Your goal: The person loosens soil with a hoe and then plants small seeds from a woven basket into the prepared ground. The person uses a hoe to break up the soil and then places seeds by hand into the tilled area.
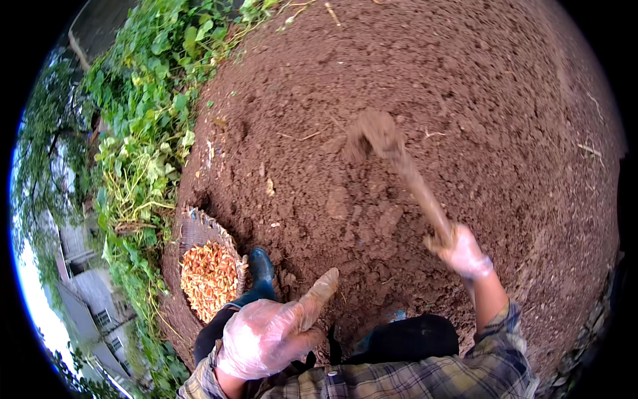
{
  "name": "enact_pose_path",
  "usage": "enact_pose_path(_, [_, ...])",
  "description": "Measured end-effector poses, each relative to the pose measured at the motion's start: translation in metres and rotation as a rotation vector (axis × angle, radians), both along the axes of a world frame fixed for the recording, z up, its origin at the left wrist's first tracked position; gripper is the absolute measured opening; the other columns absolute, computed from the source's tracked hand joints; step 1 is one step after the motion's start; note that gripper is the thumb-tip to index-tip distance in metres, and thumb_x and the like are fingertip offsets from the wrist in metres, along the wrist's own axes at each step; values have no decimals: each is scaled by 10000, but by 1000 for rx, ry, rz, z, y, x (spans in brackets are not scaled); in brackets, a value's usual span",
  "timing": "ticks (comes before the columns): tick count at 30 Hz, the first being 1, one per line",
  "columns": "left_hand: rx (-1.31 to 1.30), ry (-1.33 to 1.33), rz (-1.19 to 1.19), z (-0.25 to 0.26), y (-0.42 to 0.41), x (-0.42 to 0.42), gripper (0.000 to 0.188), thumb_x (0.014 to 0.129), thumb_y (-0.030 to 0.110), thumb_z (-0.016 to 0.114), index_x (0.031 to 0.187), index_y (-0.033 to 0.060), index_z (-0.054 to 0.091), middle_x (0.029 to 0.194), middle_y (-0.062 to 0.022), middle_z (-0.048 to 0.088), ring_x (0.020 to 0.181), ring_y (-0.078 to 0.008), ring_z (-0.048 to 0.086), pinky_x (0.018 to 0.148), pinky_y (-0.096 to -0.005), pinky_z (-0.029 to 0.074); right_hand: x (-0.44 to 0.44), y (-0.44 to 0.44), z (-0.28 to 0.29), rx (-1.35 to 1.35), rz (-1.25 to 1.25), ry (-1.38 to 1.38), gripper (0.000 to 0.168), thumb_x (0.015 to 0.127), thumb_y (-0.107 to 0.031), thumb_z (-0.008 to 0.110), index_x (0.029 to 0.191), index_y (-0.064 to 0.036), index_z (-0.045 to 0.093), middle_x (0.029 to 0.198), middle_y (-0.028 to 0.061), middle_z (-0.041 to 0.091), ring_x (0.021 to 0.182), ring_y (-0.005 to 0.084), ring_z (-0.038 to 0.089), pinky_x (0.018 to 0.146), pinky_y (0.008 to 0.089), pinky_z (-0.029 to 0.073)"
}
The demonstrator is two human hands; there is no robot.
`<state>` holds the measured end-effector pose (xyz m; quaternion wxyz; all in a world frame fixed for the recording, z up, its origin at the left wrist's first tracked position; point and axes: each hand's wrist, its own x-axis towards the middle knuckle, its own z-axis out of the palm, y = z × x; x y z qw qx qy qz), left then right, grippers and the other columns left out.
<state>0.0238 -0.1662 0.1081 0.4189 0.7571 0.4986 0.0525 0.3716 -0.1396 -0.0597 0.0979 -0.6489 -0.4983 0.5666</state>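
My right hand (461,252), in a thin clear plastic glove, grips the wooden handle of a hoe (421,192). The soil-caked head of the hoe is blurred and lies over the brown soil (319,199) ahead of me. My left hand (276,329), also in a clear plastic glove, is in front of my body at the lower left, with its index finger extended; whether it holds something in its curled fingers cannot be seen. Beside my left boot stands a woven basket (199,232) with many small orange-brown bulbs or cloves (209,279) in it.
A blue rubber boot (261,269) is planted against the basket's right side. Leafy green vines (144,134) border the soil on the left, with trees and buildings (94,304) beyond. Dry stalks (304,136) and clods lie on the soil. Stones (583,339) edge the plot at the lower right.
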Motion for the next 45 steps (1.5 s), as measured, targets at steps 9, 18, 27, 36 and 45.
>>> enact_pose_path(9, [21,129,-36,-19,8,31,630,681,122,690,1299,135,569,633,-124,602,520,-281,594,506,-380,482,95,-199,48,-358,-563,558,344,685,-95,817,811,2,512,677,71,572,456,132,555,381,260,504])
enact_pose_path(18, [-95,133,111,-27,23,67,587,738,52,565,1316,154,566,725,-61,610,604,-112,557,623,-272,485,100,-227,-33,-768,-532,794,307,718,-18,755,811,-99,474,718,50,564,466,101,519,365,247,433])
enact_pose_path(27, [-348,-234,385,-53,24,67,581,761,28,477,1341,35,521,765,25,513,619,-74,505,563,-225,465,93,-236,-5,-695,80,-50,450,651,-57,769,1061,23,601,830,118,665,716,212,653,656,352,547])
enact_pose_path(36, [-117,-567,757,-60,13,68,610,868,226,634,1404,43,406,1216,-53,529,1004,-173,552,744,-288,528,162,-217,-26,607,-1003,888,359,833,-93,700,1171,-72,580,873,41,603,869,157,591,714,270,560])
enact_pose_path(45, [3,-959,552,-18,11,89,1095,784,549,674,1509,138,-37,1479,-155,332,1334,-389,363,1037,-566,396,163,-60,43,980,-786,1208,580,831,-215,694,1358,-162,457,1101,84,566,1097,264,544,857,401,542])
